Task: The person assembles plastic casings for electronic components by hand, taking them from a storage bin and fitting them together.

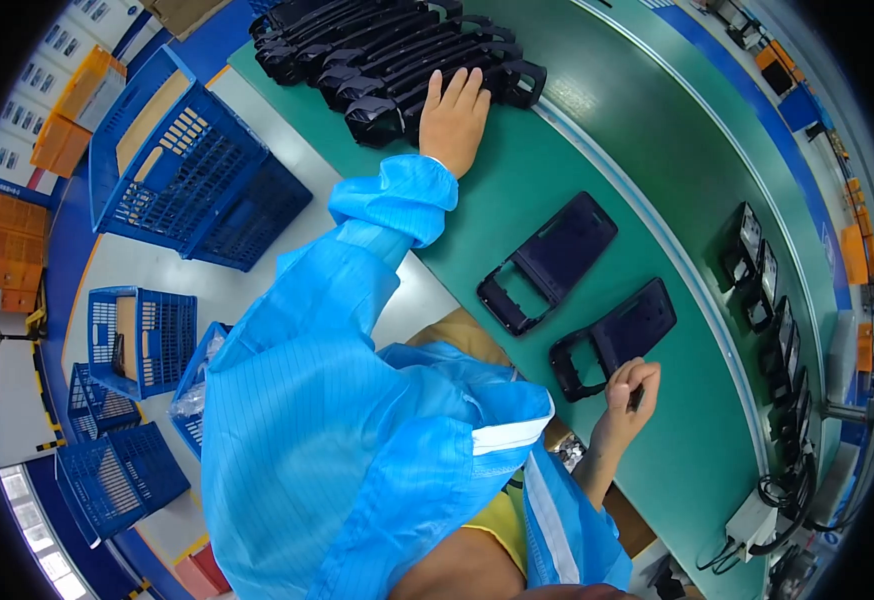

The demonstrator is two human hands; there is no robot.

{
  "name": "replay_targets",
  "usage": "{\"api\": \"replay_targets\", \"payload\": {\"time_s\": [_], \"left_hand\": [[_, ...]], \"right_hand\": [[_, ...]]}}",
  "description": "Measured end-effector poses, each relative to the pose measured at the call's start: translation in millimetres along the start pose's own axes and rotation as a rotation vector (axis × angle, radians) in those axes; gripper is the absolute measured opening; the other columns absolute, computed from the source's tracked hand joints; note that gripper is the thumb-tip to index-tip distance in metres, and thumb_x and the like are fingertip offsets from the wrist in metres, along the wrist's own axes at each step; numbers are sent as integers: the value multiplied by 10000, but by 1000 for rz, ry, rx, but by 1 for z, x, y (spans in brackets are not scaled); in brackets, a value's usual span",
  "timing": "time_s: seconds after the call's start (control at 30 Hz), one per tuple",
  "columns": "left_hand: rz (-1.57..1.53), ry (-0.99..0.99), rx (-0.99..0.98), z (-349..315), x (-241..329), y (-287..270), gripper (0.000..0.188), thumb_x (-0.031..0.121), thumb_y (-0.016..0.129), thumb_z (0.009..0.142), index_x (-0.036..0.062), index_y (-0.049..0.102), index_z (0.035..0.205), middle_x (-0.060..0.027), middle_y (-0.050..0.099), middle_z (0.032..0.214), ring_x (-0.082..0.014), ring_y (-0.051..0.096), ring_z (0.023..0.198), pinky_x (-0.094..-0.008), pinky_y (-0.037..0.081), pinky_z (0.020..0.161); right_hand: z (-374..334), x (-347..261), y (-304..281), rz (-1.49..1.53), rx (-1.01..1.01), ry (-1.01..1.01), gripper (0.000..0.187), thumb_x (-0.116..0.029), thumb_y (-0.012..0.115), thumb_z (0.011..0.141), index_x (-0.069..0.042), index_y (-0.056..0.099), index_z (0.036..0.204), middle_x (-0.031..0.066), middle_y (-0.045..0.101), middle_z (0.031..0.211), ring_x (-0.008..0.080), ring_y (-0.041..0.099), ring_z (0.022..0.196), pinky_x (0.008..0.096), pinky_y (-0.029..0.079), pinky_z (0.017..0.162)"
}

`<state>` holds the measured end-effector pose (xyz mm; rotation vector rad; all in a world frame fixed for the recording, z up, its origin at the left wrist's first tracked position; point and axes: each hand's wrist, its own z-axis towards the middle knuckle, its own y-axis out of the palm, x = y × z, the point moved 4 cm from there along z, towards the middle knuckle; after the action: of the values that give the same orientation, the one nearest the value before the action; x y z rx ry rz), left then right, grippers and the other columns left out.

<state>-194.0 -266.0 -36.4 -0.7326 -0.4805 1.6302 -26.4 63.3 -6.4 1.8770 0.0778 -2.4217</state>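
My left hand (454,122) reaches to the far side of the green bench and rests on a row of black plastic housings (397,65), which lie packed closely side by side. Its fingers are stretched out over the end of the nearest housings. Two more black device housings, each with a rectangular opening at one end, lie apart on the bench: one in the middle (579,245) and one closer to me (637,325). Beside the closer one, my right hand (629,400) is closed, fingers curled round a small dark thing that I cannot make out.
A metal-edged rail (657,215) separates the bench from a green conveyor strip (677,120). Several black devices (757,270) stand along its right side, near cables and a white box (752,522). Blue plastic crates (197,165) stand on the floor at left.
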Motion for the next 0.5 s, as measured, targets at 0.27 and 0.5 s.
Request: {"api": "replay_targets", "payload": {"time_s": [0.27,0.5], "left_hand": [[-302,10,46,6,4,-22,346,56,634,676,149,644,1008,-21,573,797,-209,535,745,-339,444,609],[-750,-41,150,0,-40,-61,260,-100,584,648,103,588,811,-19,643,966,-282,545,1074,-425,392,926]], "right_hand": [[-13,8,6,-153,76,-31,453,-298,411,992,-63,355,609,12,358,610,86,324,568,241,223,503],[-16,13,3,-244,130,102,499,-323,347,1014,-37,445,617,10,368,587,80,321,517,248,213,470]]}}
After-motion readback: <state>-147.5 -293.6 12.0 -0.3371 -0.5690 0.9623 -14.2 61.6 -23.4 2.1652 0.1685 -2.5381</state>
